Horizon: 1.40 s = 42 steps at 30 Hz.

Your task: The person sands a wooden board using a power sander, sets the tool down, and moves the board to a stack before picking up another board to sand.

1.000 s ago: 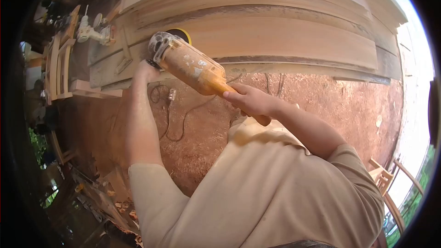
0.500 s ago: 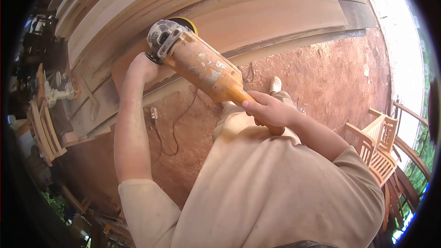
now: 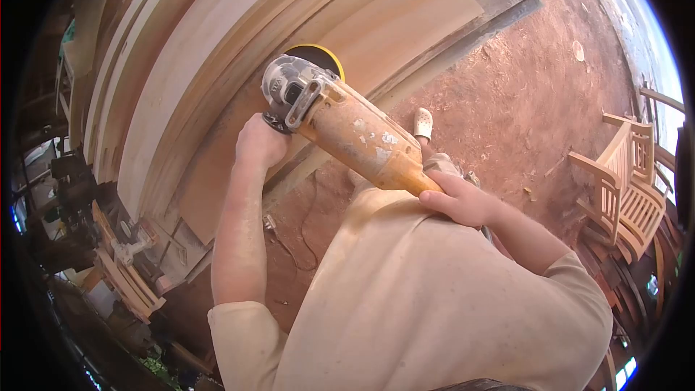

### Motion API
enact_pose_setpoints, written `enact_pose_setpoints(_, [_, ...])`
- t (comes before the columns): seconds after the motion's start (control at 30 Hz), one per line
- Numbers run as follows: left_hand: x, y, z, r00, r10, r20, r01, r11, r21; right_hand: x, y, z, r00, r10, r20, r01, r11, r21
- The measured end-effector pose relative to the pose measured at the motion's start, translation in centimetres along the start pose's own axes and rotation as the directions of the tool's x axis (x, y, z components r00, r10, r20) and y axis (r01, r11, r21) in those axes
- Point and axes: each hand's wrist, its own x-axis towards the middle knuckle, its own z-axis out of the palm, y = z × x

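With both hands I hold a worn orange angle grinder [image 3: 358,134] fitted with a yellow-rimmed sanding disc [image 3: 322,58]. My left hand [image 3: 260,141] is wrapped round the side handle by its metal head. Farther back, my right hand [image 3: 460,199] grips the rear handle, its fingertips partly hidden under the tool. The disc is over a long, pale wooden board [image 3: 413,25]; whether its face touches the wood is hidden by the tool's head.
More long planks [image 3: 210,36] lie beyond the board. Slatted wooden chairs [image 3: 626,174] stand at right on the reddish, dusty floor [image 3: 521,94]. A cord [image 3: 297,246] trails below my left arm. At lower left another machine [image 3: 134,242] sits near wooden pieces.
The view has turned, so planks and chairs appear shifted and tilted. The grinder's disc is now nearer the board's right end. Both hands keep their hold.
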Motion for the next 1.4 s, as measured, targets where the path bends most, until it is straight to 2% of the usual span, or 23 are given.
enact_pose_setpoints(0.1, [1.4,6.8,-1.1,0.999,0.025,0.036,-0.027,0.998,0.058,-2.0,2.2,-3.3,0.999,-0.027,-0.041,0.031,0.995,0.099])
enact_pose_setpoints(0.17, [2.0,11.5,-1.8,0.997,0.071,0.042,-0.075,0.993,0.095,-3.0,4.5,-4.7,0.989,-0.060,-0.136,0.083,0.981,0.173])
enact_pose_setpoints(0.27, [3.5,17.3,-2.1,0.990,0.120,0.068,-0.129,0.980,0.154,-5.4,4.6,-6.9,0.979,0.013,-0.205,0.043,0.964,0.264])
enact_pose_setpoints(0.4, [5.0,24.8,-2.9,0.971,0.224,0.081,-0.237,0.948,0.214,-6.6,7.5,-8.9,0.946,-0.016,-0.322,0.125,0.940,0.319])
enact_pose_setpoints(0.47, [6.0,28.0,-3.0,0.961,0.264,0.088,-0.277,0.931,0.238,-7.3,7.7,-10.4,0.951,0.058,-0.303,0.089,0.888,0.451])
enact_pose_setpoints(0.5, [6.6,29.5,-3.0,0.945,0.309,0.103,-0.326,0.911,0.253,-7.4,8.0,-10.8,0.951,0.053,-0.305,0.096,0.886,0.453])
enact_pose_setpoints(0.57, [7.3,32.0,-3.1,0.927,0.356,0.117,-0.374,0.886,0.275,-7.6,8.6,-11.1,0.921,0.076,-0.381,0.185,0.778,0.601])
enact_pose_setpoints(0.63, [7.7,34.1,-3.4,0.912,0.395,0.114,-0.411,0.863,0.295,-7.7,8.6,-12.1,0.914,0.053,-0.402,0.202,0.800,0.564])
enact_pose_setpoints(0.7, [9.0,34.5,-3.0,0.895,0.431,0.114,-0.444,0.834,0.329,-7.7,8.2,-12.4,0.918,0.059,-0.391,0.192,0.798,0.571])
enact_pose_setpoints(0.77, [9.3,34.8,-3.2,0.882,0.464,0.083,-0.468,0.838,0.283,-7.5,7.7,-12.0,0.912,0.071,-0.403,0.200,0.782,0.590])
enact_pose_setpoints(0.87, [5.9,33.7,-4.5,0.852,0.519,0.070,-0.521,0.828,0.209,-7.4,7.0,-10.8,0.904,0.093,-0.417,0.203,0.765,0.611])
enact_pose_setpoints(0.93, [7.9,32.1,-2.9,0.870,0.489,0.063,-0.492,0.853,0.177,-7.1,7.9,-10.4,0.898,0.102,-0.428,0.201,0.771,0.605])
enact_pose_setpoints(1.03, [6.8,28.0,-1.7,0.882,0.468,0.060,-0.472,0.877,0.095,-7.1,9.1,-10.3,0.900,0.095,-0.426,0.203,0.774,0.600])
enact_pose_setpoints(1.1, [5.2,24.9,-1.2,0.901,0.430,0.055,-0.433,0.900,0.049,-7.4,8.2,-10.4,0.938,0.065,-0.340,0.112,0.872,0.476])
enact_pose_setpoints(1.13, [4.3,23.1,-1.0,0.917,0.395,0.046,-0.397,0.918,0.019,-6.8,8.8,-10.5,0.958,0.036,-0.283,0.115,0.859,0.498])
enact_pose_setpoints(1.17, [3.9,21.1,-0.4,0.929,0.368,0.037,-0.367,0.929,-0.042,-6.8,8.5,-10.8,0.956,0.028,-0.292,0.126,0.860,0.494])
enact_pose_setpoints(1.27, [2.7,16.6,0.8,0.966,0.254,0.052,-0.235,0.941,-0.242,-6.3,6.2,-12.4,0.962,0.043,-0.269,0.032,0.962,0.269])
enact_pose_setpoints(1.3, [1.9,16.7,0.6,0.969,0.245,0.033,-0.231,0.943,-0.239,-6.3,6.0,-13.4,0.964,0.023,-0.266,0.048,0.965,0.260])
enact_pose_setpoints(1.37, [0.6,18.0,0.0,0.982,0.191,-0.001,-0.181,0.926,-0.333,-6.0,5.5,-16.1,0.963,-0.003,-0.268,0.018,0.998,0.053])
enact_pose_setpoints(1.4, [1.2,18.1,0.6,0.976,0.209,-0.060,-0.216,0.896,-0.389,-6.0,5.6,-17.3,0.966,-0.028,-0.255,0.038,0.999,0.032])
